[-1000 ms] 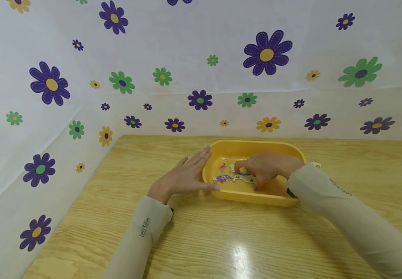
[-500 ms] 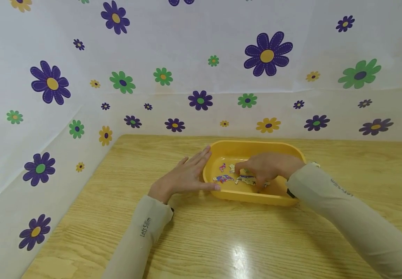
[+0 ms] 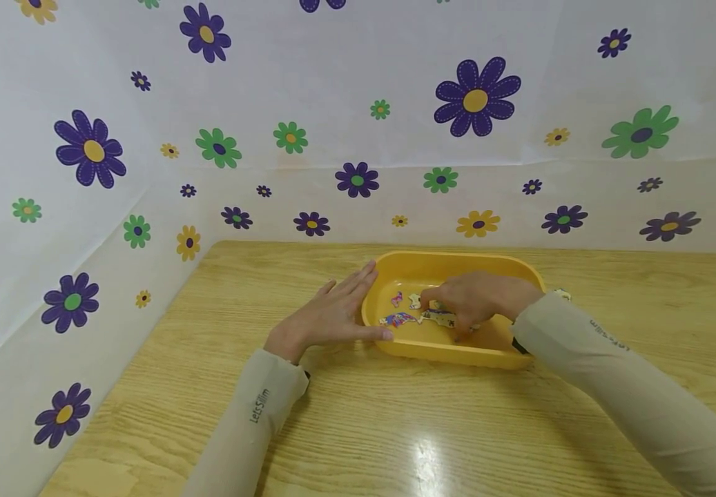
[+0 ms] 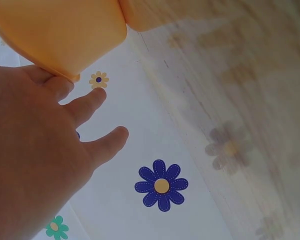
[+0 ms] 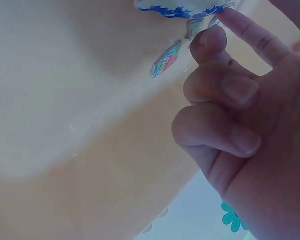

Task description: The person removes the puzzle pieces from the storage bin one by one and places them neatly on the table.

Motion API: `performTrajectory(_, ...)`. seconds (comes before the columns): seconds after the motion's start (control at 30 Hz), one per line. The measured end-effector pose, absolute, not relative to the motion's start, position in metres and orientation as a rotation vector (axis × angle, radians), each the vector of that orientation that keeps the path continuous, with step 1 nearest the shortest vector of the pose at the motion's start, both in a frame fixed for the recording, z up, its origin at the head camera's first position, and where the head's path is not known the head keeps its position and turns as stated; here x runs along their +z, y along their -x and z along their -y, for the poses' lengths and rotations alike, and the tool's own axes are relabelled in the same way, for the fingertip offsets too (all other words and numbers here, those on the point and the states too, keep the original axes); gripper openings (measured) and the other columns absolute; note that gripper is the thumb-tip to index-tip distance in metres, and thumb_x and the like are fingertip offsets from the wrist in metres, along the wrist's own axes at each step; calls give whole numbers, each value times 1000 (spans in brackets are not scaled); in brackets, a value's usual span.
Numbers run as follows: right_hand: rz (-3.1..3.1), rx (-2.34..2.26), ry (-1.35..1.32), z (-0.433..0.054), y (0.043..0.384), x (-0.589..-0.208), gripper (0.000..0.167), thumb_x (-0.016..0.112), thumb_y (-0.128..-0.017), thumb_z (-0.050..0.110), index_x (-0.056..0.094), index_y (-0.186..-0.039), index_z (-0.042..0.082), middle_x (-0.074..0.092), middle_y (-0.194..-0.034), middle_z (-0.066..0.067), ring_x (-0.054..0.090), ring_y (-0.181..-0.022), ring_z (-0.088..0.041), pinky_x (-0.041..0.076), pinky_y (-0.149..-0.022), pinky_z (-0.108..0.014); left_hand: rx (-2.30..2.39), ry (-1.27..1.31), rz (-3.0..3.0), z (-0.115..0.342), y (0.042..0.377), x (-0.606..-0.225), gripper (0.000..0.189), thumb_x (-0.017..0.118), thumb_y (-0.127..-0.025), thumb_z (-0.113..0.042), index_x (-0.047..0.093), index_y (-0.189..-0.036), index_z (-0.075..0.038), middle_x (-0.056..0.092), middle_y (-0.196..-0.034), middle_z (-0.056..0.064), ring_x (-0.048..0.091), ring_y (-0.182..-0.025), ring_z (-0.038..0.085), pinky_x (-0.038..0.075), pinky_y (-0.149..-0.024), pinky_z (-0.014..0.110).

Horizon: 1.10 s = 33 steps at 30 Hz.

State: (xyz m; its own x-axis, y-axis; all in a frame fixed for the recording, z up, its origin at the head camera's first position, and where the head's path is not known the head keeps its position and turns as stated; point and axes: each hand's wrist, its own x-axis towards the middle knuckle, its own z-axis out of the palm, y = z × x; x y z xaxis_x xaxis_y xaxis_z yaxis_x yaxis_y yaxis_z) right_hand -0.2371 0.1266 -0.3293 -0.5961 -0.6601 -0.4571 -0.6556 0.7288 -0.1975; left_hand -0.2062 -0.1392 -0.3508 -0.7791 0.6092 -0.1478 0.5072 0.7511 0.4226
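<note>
A yellow plastic tub [image 3: 457, 353] stands on the wooden table with several flat printed puzzle pieces on its floor. My left hand [image 3: 326, 314] lies against its left end, fingers straight and spread, thumb over the near rim. Inside the tub my right hand [image 3: 482, 297] reaches down, index finger and thumb at either side of a pale patterned piece [image 3: 440, 317]. The right wrist view shows the other fingers curled and a fingertip at the blue edge of a white piece [image 5: 165, 7]. A blue-and-red piece [image 3: 398, 319] lies left of the pale one.
A pink piece [image 3: 397, 299] and a small cream piece [image 3: 415, 301] lie farther back in the tub. Another pale piece [image 3: 563, 294] lies on the table [image 3: 358, 428] past the tub's right end. A flower-printed sheet [image 3: 326, 90] rises behind and at the left.
The pale patterned piece shifts slightly under the right hand; its left end parts from the blue-and-red piece, then comes close again. The left hand and the tub stay in place.
</note>
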Motion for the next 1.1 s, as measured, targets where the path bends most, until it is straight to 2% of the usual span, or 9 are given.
performTrajectory(0.2, -2426, 0, 985, -128, 236, -330, 57, 83, -85, 15, 52, -132, 20, 57, -89, 1, 50, -78, -18, 48, -74, -35, 530, -868, -2673, 138, 206, -351, 109, 60, -90, -66, 4, -163, -9, -7, -170, 2, 1, -156, 24, 3, -121, 60)
performTrajectory(0.47, -2460, 22, 1007, -127, 237, -333, 53, 82, -84, 16, 54, -128, 19, 67, -111, -6, 58, -89, -16, 54, -87, -43, 533, -857, -2668, 139, 205, -350, 107, 61, -91, -63, 3, -163, -9, -8, -170, 1, 1, -156, 23, 4, -121, 60)
performTrajectory(0.7, -2493, 15, 983, -126, 235, -335, 60, 82, -82, 20, 53, -134, 8, 67, -115, -11, 57, -86, -17, 54, -80, -40, 545, -868, -2668, 138, 204, -351, 108, 60, -90, -66, 3, -163, -10, -8, -170, 0, 1, -156, 22, 6, -121, 61)
performTrajectory(0.77, -2495, -8, 993, -127, 236, -335, 62, 82, -82, 21, 54, -134, 5, 67, -109, -9, 55, -82, -16, 54, -76, -37, 537, -873, -2671, 138, 204, -351, 108, 60, -90, -65, 3, -163, -10, -8, -170, 1, 1, -156, 22, 7, -120, 61)
performTrajectory(0.97, -2499, -141, 956, -134, 241, -326, 65, 83, -80, 20, 53, -133, -1, 60, -78, -1, 54, -68, -16, 50, -66, -31, 526, -889, -2673, 136, 203, -350, 107, 60, -92, -63, 4, -163, -7, -6, -170, 5, 2, -156, 24, 8, -120, 62)
performTrajectory(1.1, -2566, -143, 936, -138, 244, -315, 66, 82, -79, 20, 53, -135, -1, 59, -78, -1, 53, -69, -17, 49, -65, -34, 513, -882, -2679, 136, 202, -350, 107, 60, -92, -62, 3, -163, -7, -6, -170, 6, 1, -156, 24, 6, -120, 62)
